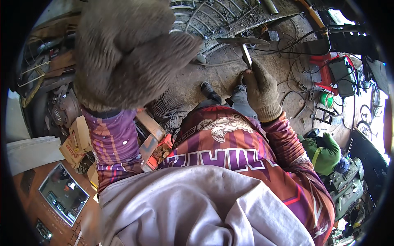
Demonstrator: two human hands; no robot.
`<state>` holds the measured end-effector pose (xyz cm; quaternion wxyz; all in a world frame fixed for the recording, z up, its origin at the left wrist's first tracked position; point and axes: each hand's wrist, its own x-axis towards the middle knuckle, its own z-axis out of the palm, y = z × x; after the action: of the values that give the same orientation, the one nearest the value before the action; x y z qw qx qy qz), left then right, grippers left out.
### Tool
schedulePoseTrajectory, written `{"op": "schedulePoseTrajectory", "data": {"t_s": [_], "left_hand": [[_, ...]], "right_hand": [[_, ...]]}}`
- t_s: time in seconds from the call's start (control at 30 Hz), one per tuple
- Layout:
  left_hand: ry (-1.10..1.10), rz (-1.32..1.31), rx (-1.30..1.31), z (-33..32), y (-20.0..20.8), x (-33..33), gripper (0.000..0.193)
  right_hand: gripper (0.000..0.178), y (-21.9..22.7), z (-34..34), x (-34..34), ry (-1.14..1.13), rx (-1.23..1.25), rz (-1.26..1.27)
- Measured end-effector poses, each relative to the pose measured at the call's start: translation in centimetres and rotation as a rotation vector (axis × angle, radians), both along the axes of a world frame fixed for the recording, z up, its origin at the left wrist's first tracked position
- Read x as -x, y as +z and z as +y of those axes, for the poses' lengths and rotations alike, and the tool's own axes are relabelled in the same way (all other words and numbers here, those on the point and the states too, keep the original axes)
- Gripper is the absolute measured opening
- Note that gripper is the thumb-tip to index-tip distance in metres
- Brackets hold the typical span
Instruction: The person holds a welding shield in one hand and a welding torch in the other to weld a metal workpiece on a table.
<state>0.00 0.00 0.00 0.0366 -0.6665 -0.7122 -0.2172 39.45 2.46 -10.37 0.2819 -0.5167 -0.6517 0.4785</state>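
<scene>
My right hand (263, 91), in a knitted brown-grey work glove, is closed round the handle of a chipping hammer (246, 52). Its slim metal shaft points away from me, and the long narrow head lies crosswise near the edge of the work table. My left hand (127, 53), gloved the same way, is raised very close at upper left and is blurred. One digit stretches right toward the table, but how the other fingers lie does not show. Beyond it, a metal piece of curved rods (201, 16) rests on the dirty work table (250, 24).
Cables (293, 61) run over the floor at right, near a red chair (324, 74) and a green tin (327, 99). A person in green (326, 153) crouches at right. Coiled wire (166, 104), a red box of small parts (161, 151) and a framed mirror (63, 192) are at left.
</scene>
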Motion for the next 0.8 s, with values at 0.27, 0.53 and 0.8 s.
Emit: {"op": "schedulePoseTrajectory", "data": {"t_s": [0.27, 0.53, 0.8], "left_hand": [[-0.084, -0.031, -0.003, 1.6, 0.0, -1.4, 0.047], [-0.164, -0.034, 0.014, 2.7, 0.9, -2.4, 0.046], [-0.205, -0.050, 0.018, 2.8, 1.5, -2.8, 0.045]], "right_hand": [[0.034, 2.4, 0.9, 0.5, -0.035, -0.120, -0.066], [0.039, 1.5, 1.2, 1.9, 0.057, -0.366, -0.210], [0.040, 2.3, 1.0, 2.1, 0.034, -0.271, -0.238]]}}
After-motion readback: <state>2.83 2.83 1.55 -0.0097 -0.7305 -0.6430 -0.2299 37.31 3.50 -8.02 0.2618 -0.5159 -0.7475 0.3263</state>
